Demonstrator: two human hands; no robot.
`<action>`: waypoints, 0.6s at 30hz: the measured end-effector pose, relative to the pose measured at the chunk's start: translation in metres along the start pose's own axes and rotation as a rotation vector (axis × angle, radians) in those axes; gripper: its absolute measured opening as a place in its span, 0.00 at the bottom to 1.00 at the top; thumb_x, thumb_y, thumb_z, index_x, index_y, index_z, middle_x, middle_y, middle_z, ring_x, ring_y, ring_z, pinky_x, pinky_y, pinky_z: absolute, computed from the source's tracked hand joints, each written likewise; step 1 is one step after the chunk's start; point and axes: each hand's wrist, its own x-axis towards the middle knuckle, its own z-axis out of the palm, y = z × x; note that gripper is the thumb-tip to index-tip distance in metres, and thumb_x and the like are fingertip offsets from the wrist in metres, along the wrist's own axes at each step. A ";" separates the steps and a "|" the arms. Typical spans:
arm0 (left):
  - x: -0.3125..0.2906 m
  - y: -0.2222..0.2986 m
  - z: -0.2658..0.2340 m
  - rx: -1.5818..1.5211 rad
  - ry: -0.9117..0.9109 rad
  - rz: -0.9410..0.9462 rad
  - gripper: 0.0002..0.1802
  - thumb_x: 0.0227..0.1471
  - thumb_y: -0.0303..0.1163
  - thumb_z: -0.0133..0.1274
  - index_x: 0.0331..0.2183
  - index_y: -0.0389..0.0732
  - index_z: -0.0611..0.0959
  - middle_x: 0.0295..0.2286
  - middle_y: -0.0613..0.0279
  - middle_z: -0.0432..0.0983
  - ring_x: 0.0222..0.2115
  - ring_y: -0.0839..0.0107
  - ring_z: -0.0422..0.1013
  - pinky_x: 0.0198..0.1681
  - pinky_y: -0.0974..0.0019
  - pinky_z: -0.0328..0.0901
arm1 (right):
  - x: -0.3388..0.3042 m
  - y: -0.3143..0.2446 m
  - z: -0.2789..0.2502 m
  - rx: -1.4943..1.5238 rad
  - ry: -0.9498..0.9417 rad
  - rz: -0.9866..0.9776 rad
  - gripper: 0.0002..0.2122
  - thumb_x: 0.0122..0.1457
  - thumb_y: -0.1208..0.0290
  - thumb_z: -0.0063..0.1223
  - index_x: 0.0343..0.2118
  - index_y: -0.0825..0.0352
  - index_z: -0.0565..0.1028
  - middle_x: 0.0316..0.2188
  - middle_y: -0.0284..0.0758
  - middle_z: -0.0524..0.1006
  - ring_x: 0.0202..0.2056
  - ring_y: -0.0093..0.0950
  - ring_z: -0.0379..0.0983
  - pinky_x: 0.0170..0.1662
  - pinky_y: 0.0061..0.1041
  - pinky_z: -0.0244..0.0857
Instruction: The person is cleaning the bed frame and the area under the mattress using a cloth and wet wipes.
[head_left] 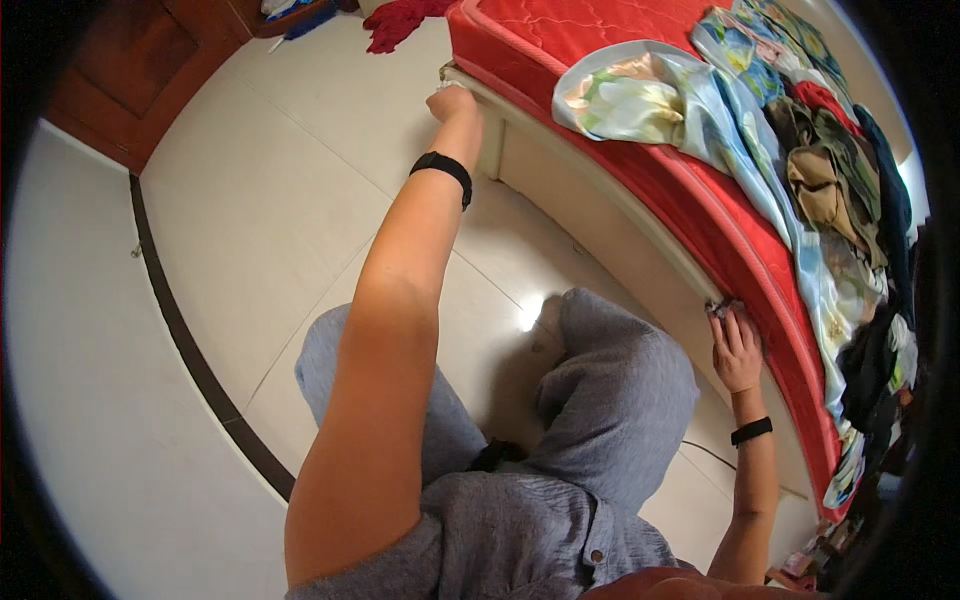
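Note:
My left hand (pixel 453 103) reaches far forward to the corner of a cream bed frame (pixel 610 205). Its fingers are closed and mostly turned away; a bit of crumpled whitish cloth (pixel 450 85) shows at them. My right hand (pixel 736 348) lies on the frame's top edge, beside the red mattress (pixel 690 195). Under its fingers is a crumpled greyish cloth (pixel 722 308), pressed against the frame and partly hidden by the hand. Both wrists wear black bands.
A shiny floral sheet (pixel 640 100) and heaped clothes (pixel 820 180) lie on the mattress. Pale tiles (pixel 290 190) cover the floor beneath my bent legs. A white wall (pixel 110 350) stands left, a brown wooden door (pixel 130 75) beyond. Dark red fabric (pixel 400 22) lies at the far end.

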 end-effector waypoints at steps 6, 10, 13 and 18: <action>-0.068 0.003 0.003 -0.035 -0.172 -0.142 0.07 0.44 0.23 0.39 0.24 0.35 0.73 0.21 0.56 0.69 0.13 0.70 0.60 0.13 0.67 0.53 | -0.024 0.008 0.003 -0.025 0.001 0.002 0.22 0.47 0.74 0.42 0.49 0.60 0.65 0.51 0.37 0.61 0.52 0.34 0.57 0.52 0.32 0.54; -0.067 0.007 -0.010 -0.065 -0.155 -0.093 0.10 0.44 0.26 0.36 0.24 0.38 0.74 0.21 0.59 0.69 0.13 0.72 0.58 0.14 0.69 0.53 | -0.003 0.004 -0.005 -0.038 0.089 -0.040 0.26 0.47 0.74 0.39 0.54 0.57 0.60 0.55 0.33 0.57 0.54 0.28 0.55 0.52 0.28 0.53; -0.079 -0.006 -0.006 -0.110 -0.214 -0.105 0.10 0.44 0.25 0.36 0.25 0.40 0.74 0.22 0.61 0.69 0.14 0.73 0.59 0.15 0.71 0.53 | -0.001 0.012 -0.013 -0.050 0.101 -0.070 0.19 0.47 0.71 0.44 0.45 0.60 0.69 0.45 0.34 0.68 0.47 0.29 0.65 0.46 0.28 0.60; -0.100 -0.036 0.001 -0.226 -0.377 -0.122 0.13 0.47 0.29 0.39 0.35 0.35 0.74 0.31 0.61 0.71 0.28 0.68 0.68 0.29 0.68 0.63 | -0.014 0.014 -0.004 -0.019 0.053 -0.048 0.22 0.45 0.71 0.43 0.48 0.60 0.66 0.48 0.35 0.65 0.48 0.32 0.62 0.50 0.30 0.57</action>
